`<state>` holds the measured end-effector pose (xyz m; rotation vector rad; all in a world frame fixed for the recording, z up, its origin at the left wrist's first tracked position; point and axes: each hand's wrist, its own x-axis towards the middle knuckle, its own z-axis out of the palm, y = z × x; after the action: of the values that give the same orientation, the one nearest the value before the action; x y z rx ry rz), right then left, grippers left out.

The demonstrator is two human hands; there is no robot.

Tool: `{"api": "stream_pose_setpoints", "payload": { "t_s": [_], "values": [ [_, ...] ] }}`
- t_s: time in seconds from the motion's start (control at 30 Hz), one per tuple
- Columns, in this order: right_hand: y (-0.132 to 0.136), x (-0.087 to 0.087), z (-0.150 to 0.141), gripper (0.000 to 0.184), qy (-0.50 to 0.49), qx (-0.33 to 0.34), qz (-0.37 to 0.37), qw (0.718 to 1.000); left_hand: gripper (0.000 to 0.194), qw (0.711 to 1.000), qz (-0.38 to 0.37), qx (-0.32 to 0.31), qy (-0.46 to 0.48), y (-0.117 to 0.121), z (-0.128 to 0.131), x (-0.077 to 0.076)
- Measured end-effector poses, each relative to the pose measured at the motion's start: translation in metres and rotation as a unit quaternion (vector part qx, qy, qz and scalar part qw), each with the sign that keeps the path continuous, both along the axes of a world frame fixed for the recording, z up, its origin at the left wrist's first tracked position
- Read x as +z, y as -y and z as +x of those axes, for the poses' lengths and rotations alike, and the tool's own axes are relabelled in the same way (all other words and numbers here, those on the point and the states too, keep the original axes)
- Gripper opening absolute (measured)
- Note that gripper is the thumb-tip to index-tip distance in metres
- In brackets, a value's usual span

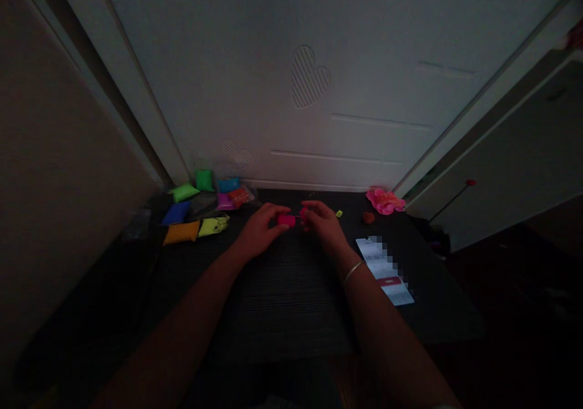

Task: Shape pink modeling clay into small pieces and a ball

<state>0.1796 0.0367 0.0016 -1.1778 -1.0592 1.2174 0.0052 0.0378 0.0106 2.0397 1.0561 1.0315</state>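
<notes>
Between the fingers and thumb of my left hand (pixel 263 229) is a bright pink lump (pixel 286 220) that looks like soft modelling clay. My right hand (pixel 324 224), with a bangle at the wrist, pinches a smaller pink piece (pixel 303 213) of the same look. A thin pale line, perhaps a stick or a stretched strand, spans the small gap between the two pieces. Both hands are close together over the far part of the dark table (pixel 282 294). The fingers of the right hand partly hide its piece.
Several coloured packets lie at the left, among them an orange one (pixel 181 233) and a blue one (pixel 175 212). At the right are a lit phone (pixel 378 263), a small brown-red ball (pixel 368 218), a yellow bit (pixel 339 213) and a pink petalled piece (pixel 385 201). A white panel (pixel 273 105) stands behind.
</notes>
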Motion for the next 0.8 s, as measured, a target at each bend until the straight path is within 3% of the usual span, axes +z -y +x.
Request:
{"api": "stream_pose_setpoints", "payload": {
  "t_s": [0.1,0.17,0.23,0.3,0.37,0.47,0.57,0.8],
  "values": [
    [0.002,0.001,-0.001,0.023,-0.047,0.020,-0.023,0.998,0.032,0.990,-0.094,0.007,0.107,-0.001,0.003,-0.003],
    [0.004,0.002,-0.003,0.021,-0.052,0.045,-0.015,0.998,0.035,0.967,-0.170,0.004,0.190,-0.001,0.005,-0.002],
    [0.007,0.003,-0.005,0.024,0.006,0.080,0.035,0.996,0.038,0.941,-0.226,0.004,0.252,0.001,0.006,-0.001],
    [0.011,0.004,-0.007,0.037,0.125,0.109,0.118,0.979,0.040,0.918,-0.261,0.004,0.298,0.002,0.007,0.001],
    [0.012,0.005,-0.008,0.048,0.252,0.118,0.196,0.940,0.041,0.899,-0.284,-0.003,0.334,0.004,0.007,0.003],
    [0.011,0.004,-0.006,0.034,0.353,0.098,0.249,0.896,0.044,0.878,-0.316,-0.029,0.359,0.005,0.006,0.005],
    [0.009,0.001,-0.003,0.023,0.363,0.071,0.262,0.891,0.044,0.866,-0.344,-0.051,0.359,0.005,0.004,0.005],
    [0.012,0.003,-0.005,0.045,0.359,0.101,0.287,0.883,0.052,0.867,-0.323,-0.028,0.379,0.005,0.006,0.004]
  ]
}}
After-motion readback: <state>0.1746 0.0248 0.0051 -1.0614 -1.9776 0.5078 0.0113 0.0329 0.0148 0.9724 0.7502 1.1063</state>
